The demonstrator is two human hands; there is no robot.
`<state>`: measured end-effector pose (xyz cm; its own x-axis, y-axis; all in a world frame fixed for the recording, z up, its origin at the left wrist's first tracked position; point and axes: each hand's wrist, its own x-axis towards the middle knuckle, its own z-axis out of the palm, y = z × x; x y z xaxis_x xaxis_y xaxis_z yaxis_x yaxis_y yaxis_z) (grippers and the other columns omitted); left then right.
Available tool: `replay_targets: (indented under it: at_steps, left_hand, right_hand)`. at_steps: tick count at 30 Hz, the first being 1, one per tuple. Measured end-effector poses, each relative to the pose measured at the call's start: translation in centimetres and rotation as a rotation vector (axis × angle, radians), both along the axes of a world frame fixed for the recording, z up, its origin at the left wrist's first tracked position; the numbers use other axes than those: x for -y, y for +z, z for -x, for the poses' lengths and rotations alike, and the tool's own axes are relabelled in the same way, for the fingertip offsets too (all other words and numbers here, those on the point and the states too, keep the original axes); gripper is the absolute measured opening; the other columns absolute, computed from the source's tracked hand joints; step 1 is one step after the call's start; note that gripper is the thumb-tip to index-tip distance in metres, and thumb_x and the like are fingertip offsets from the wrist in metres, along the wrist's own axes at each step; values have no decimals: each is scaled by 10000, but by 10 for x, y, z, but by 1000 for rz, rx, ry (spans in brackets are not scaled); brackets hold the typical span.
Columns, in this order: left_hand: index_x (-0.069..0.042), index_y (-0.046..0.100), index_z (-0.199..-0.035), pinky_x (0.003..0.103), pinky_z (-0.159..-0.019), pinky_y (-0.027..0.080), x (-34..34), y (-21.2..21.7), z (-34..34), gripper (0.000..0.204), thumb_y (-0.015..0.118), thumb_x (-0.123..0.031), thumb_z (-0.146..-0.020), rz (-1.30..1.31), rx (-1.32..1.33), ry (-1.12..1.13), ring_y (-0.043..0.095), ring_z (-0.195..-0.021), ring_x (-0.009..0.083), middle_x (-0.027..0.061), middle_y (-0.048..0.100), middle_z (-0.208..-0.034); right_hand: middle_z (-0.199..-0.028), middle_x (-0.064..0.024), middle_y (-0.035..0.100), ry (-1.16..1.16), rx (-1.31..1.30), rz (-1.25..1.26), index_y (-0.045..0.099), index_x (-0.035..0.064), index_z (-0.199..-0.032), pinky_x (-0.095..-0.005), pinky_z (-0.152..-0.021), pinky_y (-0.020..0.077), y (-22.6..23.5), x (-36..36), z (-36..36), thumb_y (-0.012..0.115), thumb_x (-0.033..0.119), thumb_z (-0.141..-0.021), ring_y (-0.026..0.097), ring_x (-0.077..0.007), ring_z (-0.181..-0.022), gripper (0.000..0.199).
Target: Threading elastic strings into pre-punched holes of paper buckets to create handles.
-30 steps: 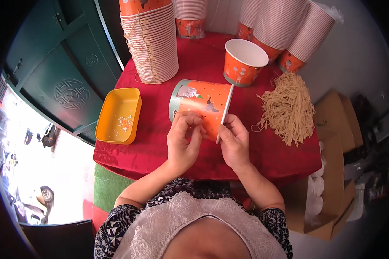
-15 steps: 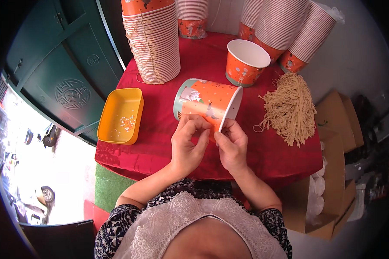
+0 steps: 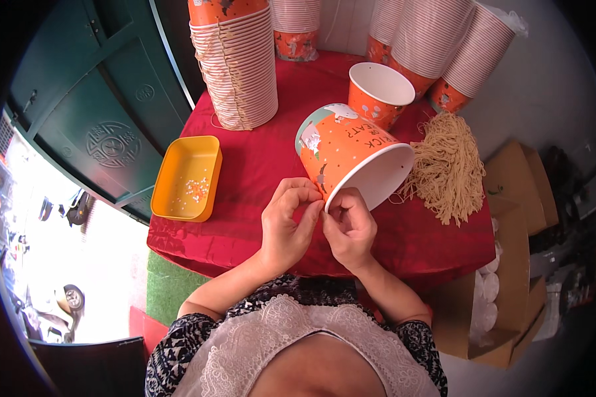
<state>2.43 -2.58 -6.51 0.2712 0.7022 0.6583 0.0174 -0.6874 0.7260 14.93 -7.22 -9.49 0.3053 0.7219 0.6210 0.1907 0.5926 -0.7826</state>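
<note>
An orange paper bucket with a white inside and a grey-green base band lies tilted on its side above the table, its mouth facing right and toward me. My left hand pinches at the bucket's wall by the near edge of the rim. Close beside it, my right hand grips the same rim, with some fingers inside the mouth. Whatever small thing may be between the fingertips is hidden. A second orange bucket stands upright just behind. To the right lies a bundle of tan string.
A red cloth covers the table. On its left sits a yellow plastic box holding small white and orange bits. A tall bucket stack with string loops stands behind it. More stacks line the back. Cardboard boxes are at the right.
The bucket has swung up and to the right, so its mouth now opens more toward me. Both hands stay at its rim, the right one shifted slightly left.
</note>
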Motion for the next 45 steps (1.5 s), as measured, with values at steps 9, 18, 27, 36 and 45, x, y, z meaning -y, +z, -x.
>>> replay_targets:
  at_steps: [9, 18, 27, 36, 45]
  left_hand:
    - [1, 609, -895, 328, -746, 537, 0, -3, 0, 155, 667, 94, -786, 13, 5, 34, 658, -873, 267, 146, 638, -948]
    - [-9, 576, -869, 251, -667, 477, -36, -6, 34, 125, 624, 86, -805, 73, -4, 107, 573, -780, 134, 64, 579, -883]
    - [22, 616, -868, 389, -697, 512, -101, 5, 171, 75, 607, -46, -836, 25, -590, 814, 653, -742, 318, 179, 635, -809]
    - [36, 629, -841, 451, -718, 498, -114, -7, 189, 153, 608, -115, -855, 193, -895, 790, 648, -764, 391, 230, 637, -769]
    - [40, 641, -999, 366, -780, 530, -97, 3, 165, 135, 544, -31, -936, -117, -499, 788, 664, -892, 300, 177, 655, -1035]
  right_hand:
    - [-930, -109, 594, -160, 265, -88, 569, 2, -987, -301, -665, 534, 6, 2, 3, 669, -135, -781, 635, -213, -770, 266]
    - [-875, -103, 576, -451, 788, -276, 608, 8, -931, -382, -668, 487, 22, -11, -11, 671, -58, -756, 586, -281, -759, 197]
    - [-961, -42, 592, -425, 1006, -279, 649, 64, -939, -395, -839, 460, 45, -21, -11, 678, 97, -769, 566, -239, -964, 175]
    - [-993, -86, 605, -536, 757, -103, 633, 55, -952, -417, -823, 450, 28, 12, -72, 744, 7, -735, 568, -297, -939, 249]
    - [-924, -123, 614, -678, 908, 536, 667, 11, -879, -424, -875, 465, -11, 39, -154, 676, 33, -851, 562, -314, -933, 36]
